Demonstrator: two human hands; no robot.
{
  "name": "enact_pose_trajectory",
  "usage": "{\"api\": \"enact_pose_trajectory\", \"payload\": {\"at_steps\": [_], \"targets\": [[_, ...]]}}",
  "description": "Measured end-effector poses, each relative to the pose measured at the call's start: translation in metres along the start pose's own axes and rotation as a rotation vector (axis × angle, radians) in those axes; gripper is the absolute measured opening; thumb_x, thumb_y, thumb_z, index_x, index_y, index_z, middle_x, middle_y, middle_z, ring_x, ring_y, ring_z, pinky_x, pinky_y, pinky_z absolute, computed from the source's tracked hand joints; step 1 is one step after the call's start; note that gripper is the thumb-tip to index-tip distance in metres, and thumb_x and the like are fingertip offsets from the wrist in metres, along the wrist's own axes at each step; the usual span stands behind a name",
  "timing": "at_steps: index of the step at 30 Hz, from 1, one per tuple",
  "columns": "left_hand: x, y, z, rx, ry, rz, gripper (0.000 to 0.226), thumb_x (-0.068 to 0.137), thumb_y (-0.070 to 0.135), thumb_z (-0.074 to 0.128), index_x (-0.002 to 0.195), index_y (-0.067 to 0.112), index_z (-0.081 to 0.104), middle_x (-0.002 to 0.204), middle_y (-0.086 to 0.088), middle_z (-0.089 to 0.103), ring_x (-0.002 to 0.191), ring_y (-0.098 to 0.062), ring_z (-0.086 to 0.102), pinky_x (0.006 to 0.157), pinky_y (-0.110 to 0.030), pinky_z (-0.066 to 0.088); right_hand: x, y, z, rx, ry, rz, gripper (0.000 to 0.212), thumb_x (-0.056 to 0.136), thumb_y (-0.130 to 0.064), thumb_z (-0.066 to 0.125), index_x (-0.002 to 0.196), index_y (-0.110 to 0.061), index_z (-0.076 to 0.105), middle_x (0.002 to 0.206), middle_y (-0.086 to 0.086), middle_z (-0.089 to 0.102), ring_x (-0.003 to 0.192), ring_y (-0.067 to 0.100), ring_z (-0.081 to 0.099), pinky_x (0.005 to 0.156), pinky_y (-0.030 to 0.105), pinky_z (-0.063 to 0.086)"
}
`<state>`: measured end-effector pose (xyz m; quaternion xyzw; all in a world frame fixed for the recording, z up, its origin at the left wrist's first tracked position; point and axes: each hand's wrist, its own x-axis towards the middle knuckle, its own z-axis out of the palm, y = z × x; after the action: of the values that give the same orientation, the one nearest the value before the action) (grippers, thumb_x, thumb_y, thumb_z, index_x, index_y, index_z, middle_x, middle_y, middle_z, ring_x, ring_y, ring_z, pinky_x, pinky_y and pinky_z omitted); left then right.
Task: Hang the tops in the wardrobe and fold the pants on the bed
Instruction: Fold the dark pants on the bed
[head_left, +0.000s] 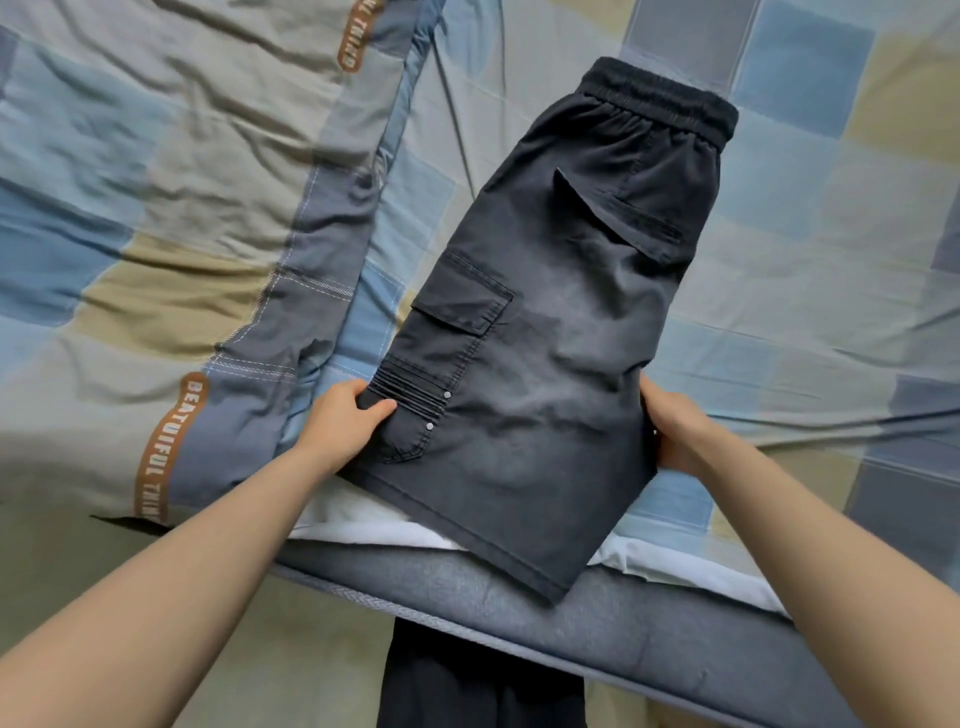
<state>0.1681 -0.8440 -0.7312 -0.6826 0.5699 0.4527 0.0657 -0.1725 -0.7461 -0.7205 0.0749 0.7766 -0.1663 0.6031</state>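
Dark grey cargo shorts (550, 332) lie on the bed, folded lengthwise with one leg over the other. The elastic waistband points away from me and the hem hangs over the near mattress edge. A flap pocket with two rivets shows on the left side. My left hand (345, 421) pinches the left edge of the shorts at that pocket, thumb on top. My right hand (672, 431) grips the right edge of the leg, fingers curled under the cloth.
A checked blue, beige and grey sheet (810, 270) covers the bed. A rumpled quilt (156, 208) with an orange lettered stripe lies to the left. The grey bed frame edge (649, 639) runs across below, with a dark garment (467, 686) beneath it.
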Motion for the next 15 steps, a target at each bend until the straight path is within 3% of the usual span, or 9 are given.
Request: {"api": "enact_pose_trajectory", "payload": {"at_steps": [2,4,6,8,11,13,15], "targets": [[0.0,0.0,0.0,0.031,0.011,-0.006,0.015,0.09,0.025,0.067,0.087,0.01,0.066,0.082,-0.004,0.066,0.079,-0.022,0.058,0.066,-0.03,0.036,-0.004,0.004,-0.006,0.07,-0.118,0.002,0.049,0.083,-0.059,0.061,0.1,-0.014,0.067,0.096,0.001,0.07,0.09,0.022,0.065,0.068,0.036,0.054],[0.002,-0.001,0.0,0.054,0.016,-0.016,0.017,0.091,0.026,0.066,0.085,0.009,0.064,0.082,-0.006,0.065,0.081,-0.025,0.058,0.067,-0.031,0.036,-0.001,0.014,-0.016,0.184,-0.073,-0.096,0.034,0.088,-0.043,0.064,0.095,-0.01,0.068,0.09,0.005,0.072,0.083,0.022,0.065,0.065,0.032,0.051],[0.004,-0.001,0.0,0.046,-0.003,-0.026,0.017,0.091,0.025,0.066,0.083,0.011,0.061,0.082,-0.005,0.064,0.081,-0.024,0.057,0.068,-0.031,0.036,0.005,0.027,-0.03,0.292,0.075,-0.299,0.024,0.09,-0.032,0.064,0.082,-0.01,0.065,0.078,0.008,0.064,0.074,0.021,0.055,0.06,0.029,0.042],[0.003,0.0,0.003,0.033,-0.04,-0.022,0.017,0.091,0.022,0.067,0.078,0.013,0.059,0.08,-0.005,0.062,0.08,-0.023,0.055,0.068,-0.031,0.036,0.009,0.039,-0.045,0.315,0.292,-0.475,0.022,0.089,-0.028,0.066,0.072,-0.014,0.062,0.063,0.001,0.057,0.059,0.015,0.046,0.05,0.024,0.035],[0.002,-0.002,0.011,-0.014,-0.122,-0.028,0.011,0.091,0.018,0.067,0.087,0.008,0.065,0.09,-0.01,0.069,0.088,-0.026,0.062,0.081,-0.036,0.049,0.012,0.055,-0.051,0.422,0.467,-0.414,0.019,0.09,-0.024,0.064,0.073,-0.019,0.057,0.062,-0.003,0.055,0.049,0.006,0.043,0.041,0.017,0.034],[0.0,-0.004,0.013,-0.052,-0.119,-0.052,0.014,0.092,0.019,0.064,0.098,0.007,0.067,0.099,-0.01,0.071,0.097,-0.028,0.065,0.09,-0.04,0.051,0.01,0.061,-0.041,0.518,0.307,-0.196,0.02,0.094,-0.037,0.056,0.082,-0.022,0.053,0.077,0.0,0.06,0.056,0.007,0.053,0.05,0.02,0.041],[-0.002,-0.007,0.014,-0.097,-0.111,-0.084,0.015,0.093,0.022,0.063,0.101,0.01,0.067,0.103,-0.009,0.071,0.102,-0.028,0.064,0.095,-0.042,0.05,0.002,0.064,-0.026,0.518,0.048,-0.068,0.032,0.094,-0.052,0.047,0.095,-0.023,0.058,0.09,-0.005,0.067,0.077,0.01,0.063,0.065,0.026,0.048]]}}
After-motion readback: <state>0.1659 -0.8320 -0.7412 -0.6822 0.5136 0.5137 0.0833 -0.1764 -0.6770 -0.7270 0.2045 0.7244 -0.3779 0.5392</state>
